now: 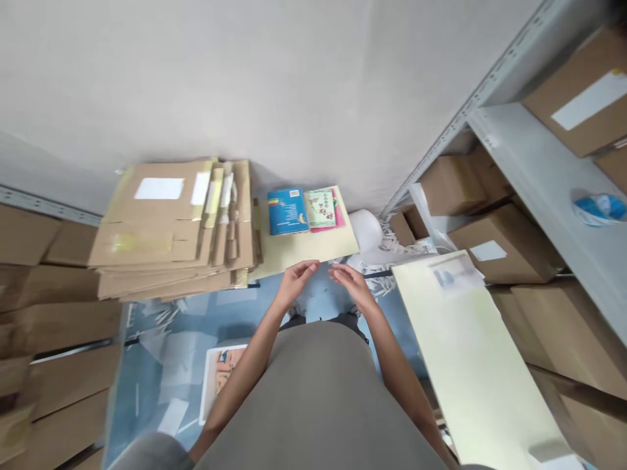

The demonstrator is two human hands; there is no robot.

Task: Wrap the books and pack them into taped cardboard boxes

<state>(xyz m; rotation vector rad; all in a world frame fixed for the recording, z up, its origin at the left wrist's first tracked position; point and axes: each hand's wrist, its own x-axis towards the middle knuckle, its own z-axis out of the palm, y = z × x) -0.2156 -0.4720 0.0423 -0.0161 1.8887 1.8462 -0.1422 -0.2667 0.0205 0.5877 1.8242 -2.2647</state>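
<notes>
Both hands are raised in front of my body, a small gap between their fingertips. My left hand has its fingers loosely bent and apart, with nothing in it. My right hand is likewise empty, fingers slightly spread. Just beyond them is a pale yellow table against the wall. On it lie a blue book and, to its right, a light green booklet partly covering a pink one. Neither hand touches them.
Flattened cardboard boxes are stacked at the table's left. A second pale table stands right, near metal shelves with cartons. More cartons line the left. A white bin and paper scraps are low on the left.
</notes>
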